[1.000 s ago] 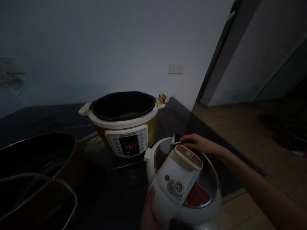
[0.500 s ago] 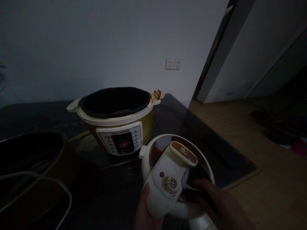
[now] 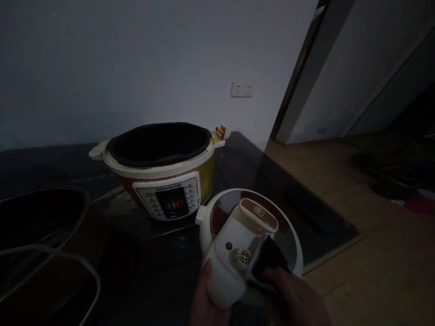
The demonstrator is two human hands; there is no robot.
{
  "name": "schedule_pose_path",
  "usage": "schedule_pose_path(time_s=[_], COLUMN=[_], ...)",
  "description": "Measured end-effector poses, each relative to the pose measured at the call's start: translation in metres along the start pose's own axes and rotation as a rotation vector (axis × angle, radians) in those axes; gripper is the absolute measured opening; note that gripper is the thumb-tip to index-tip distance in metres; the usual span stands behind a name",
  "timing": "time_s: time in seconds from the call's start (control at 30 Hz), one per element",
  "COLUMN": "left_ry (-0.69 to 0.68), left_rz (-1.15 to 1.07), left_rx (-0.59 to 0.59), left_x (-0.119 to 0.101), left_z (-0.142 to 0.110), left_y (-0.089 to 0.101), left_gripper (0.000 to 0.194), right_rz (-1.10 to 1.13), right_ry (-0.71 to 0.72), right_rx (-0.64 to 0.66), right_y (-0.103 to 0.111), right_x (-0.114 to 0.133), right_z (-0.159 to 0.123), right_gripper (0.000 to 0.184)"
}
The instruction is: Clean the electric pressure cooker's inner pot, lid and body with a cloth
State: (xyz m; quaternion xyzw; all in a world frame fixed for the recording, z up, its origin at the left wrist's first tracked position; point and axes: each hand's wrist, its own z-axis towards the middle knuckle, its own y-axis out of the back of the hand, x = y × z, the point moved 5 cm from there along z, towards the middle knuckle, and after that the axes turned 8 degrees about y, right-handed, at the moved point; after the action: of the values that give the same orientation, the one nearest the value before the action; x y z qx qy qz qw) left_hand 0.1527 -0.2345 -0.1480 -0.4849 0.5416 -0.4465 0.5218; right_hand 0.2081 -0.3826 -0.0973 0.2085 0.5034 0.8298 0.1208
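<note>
A white and brown pressure cooker lid is held up over the dark table in front of me. My left hand grips its near left edge from below, thumb on top. My right hand is closed on a dark cloth with a pale edge, pressed against the lid beside the round steam valve. Behind the lid stands the cooker body, white-rimmed and gold, its black interior open at the top and a control panel on its front.
At left is a large dark pot, with a pale cable curving in front of it. The dark tabletop ends at the right above a wooden floor. A wall socket sits behind.
My right hand with the cloth has moved left and up, closer to the steam valve, and more of the cloth shows. The left hand keeps its grip. The view has shifted slightly.
</note>
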Motion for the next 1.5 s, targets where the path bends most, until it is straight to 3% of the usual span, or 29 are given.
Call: schedule_pose_path(time_s=[0.13, 0.23, 0.37, 0.57, 0.73, 0.93, 1.13, 1.33, 1.5], left_ry=[-0.08, -0.073, -0.045, -0.056, -0.063, -0.075, -0.068, -0.08, -0.076], left_rz=[-0.037, -0.056, -0.058, -0.025, -0.025, -0.011, -0.023, 0.008, -0.018], left_rx=[0.04, 0.052, 0.115, 0.087, 0.138, 0.113, 0.168, 0.152, 0.013], left_x=[0.002, 0.002, 0.003, 0.002, 0.0, 0.003, 0.002, 0.003, 0.001], left_z=[0.004, 0.004, 0.004, 0.005, 0.006, 0.006, 0.008, 0.008, 0.009], left_y=[-0.001, -0.003, -0.005, -0.005, -0.007, -0.004, -0.007, -0.005, 0.006], left_gripper=[0.036, 0.035, 0.036, 0.037, 0.039, 0.039, 0.039, 0.037, 0.031], right_rz=[-0.039, 0.072, 0.25, 0.462, 0.584, 0.714, 0.715, 0.632, 0.674], right_ry=[-0.446, -0.55, -0.411, -0.175, -0.004, 0.231, 0.412, 0.463, 0.497], right_rx=[-0.079, -0.073, -0.005, 0.129, 0.306, 0.629, 0.916, 0.935, 1.031], right_y=[0.02, 0.027, 0.029, 0.006, -0.013, -0.012, -0.008, 0.004, 0.002], right_x=[-0.054, -0.088, -0.118, -0.128, -0.109, -0.05, 0.004, 0.027, 0.062], right_z=[0.0, 0.02, 0.075, 0.17, 0.22, 0.24, 0.24, 0.228, 0.206], right_gripper=[0.025, 0.025, 0.023, 0.019, 0.018, 0.013, 0.011, 0.015, 0.017])
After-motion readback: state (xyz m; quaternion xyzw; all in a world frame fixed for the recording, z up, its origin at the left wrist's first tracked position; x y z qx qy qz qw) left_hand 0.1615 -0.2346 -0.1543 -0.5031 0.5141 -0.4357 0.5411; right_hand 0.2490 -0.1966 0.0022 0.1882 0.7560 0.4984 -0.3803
